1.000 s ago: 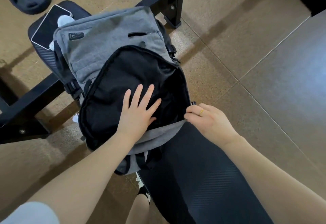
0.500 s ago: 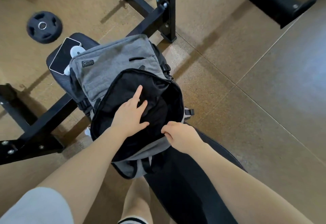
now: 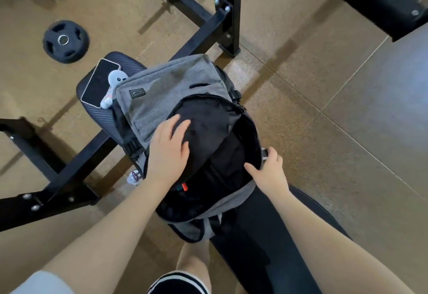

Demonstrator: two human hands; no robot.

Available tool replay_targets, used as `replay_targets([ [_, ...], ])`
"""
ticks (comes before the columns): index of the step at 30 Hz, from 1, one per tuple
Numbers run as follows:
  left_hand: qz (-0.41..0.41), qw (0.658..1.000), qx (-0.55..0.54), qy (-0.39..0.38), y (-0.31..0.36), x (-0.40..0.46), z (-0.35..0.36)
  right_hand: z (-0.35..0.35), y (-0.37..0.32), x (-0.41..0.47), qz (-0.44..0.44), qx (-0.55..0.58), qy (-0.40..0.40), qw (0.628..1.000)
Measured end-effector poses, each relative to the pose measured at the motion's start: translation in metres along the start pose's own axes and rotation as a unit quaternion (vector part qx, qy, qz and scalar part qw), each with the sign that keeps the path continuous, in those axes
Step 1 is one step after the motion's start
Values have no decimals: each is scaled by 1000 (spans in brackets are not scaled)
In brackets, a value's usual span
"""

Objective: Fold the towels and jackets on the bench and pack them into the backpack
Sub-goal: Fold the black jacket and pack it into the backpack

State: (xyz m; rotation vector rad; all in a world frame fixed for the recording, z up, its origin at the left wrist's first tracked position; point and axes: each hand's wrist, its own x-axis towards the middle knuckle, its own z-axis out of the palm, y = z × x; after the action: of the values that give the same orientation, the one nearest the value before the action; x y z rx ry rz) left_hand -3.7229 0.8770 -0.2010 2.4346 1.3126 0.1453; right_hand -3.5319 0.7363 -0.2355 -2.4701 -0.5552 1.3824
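A grey backpack lies on the black bench with its main compartment unzipped and its black lining showing. My left hand rests with relaxed fingers on a bulge of black fabric at the left side of the opening. I cannot tell whether that fabric is a garment or the flap's lining. My right hand pinches the right rim of the opening, thumb inside and fingers curled over the outside. Something small, red and teal, shows low inside the bag. No loose towel or jacket is visible on the bench.
A phone and a small grey plush toy lie on the bench end beyond the backpack. A black weight plate sits on the floor at the left. Black steel frame bars cross behind and to the left.
My left hand slid up and left across the black fabric. My right hand moved from the near edge of the opening to its right rim. The view has tilted further forward.
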Motion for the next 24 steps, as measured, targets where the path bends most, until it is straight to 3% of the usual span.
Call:
replay_targets([
  [3,-185,982,8,-47,-15,-27,3,15,10,-5,98,37,-49,993],
  [5,-330,932,-136,-63,-18,-36,5,24,11,-7,115,58,-56,990],
  [6,-377,904,-194,-51,-19,-39,5,27,11,-9,114,63,-54,990],
  [8,-407,885,-225,-9,-15,-44,0,31,9,-16,107,57,-53,991],
  [13,-283,931,-215,81,22,-57,-29,23,10,-57,10,80,-13,997],
  [17,-145,974,-162,67,43,-86,-59,1,3,-107,-139,37,-34,989],
  [20,-94,983,-148,55,58,-114,-87,-17,-6,-142,-278,-85,-50,955],
  [24,-87,978,-161,100,85,-154,-115,-38,-3,-195,-306,-30,-60,950],
])
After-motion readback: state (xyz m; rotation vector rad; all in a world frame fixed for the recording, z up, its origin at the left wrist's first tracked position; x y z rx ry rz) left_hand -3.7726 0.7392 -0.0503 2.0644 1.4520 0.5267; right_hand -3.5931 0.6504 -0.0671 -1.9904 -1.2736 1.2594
